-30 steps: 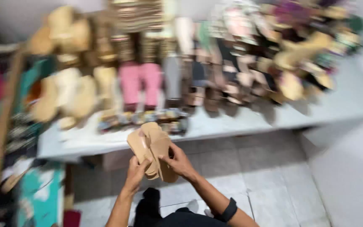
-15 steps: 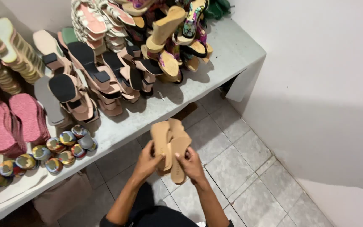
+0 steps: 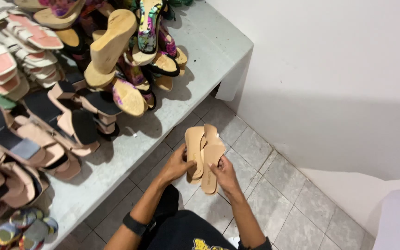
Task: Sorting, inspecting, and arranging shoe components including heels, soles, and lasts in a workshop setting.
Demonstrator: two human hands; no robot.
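Grey table (image 3: pixel 218 44) w/ a bare far corner by the white wall; rest is crowded w/ footwear. Tan wedge sandals (image 3: pixel 109 44) tilted on the heap mid-table, floral strappy sandals (image 3: pixel 150 23) just beside. Black-insole sandals (image 3: pixel 77 120) near front edge, pink-soled pairs (image 3: pixel 5 51) stacked at back left. Beaded flats (image 3: pixel 24 229) at near end. Grey tiled floor (image 3: pixel 297 203) below.

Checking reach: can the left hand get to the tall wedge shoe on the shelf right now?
Probably not as things stand: the left hand and right hand both grip the tan sandals over the floor. The wedge shoe stands uncovered on the shelf, well away.
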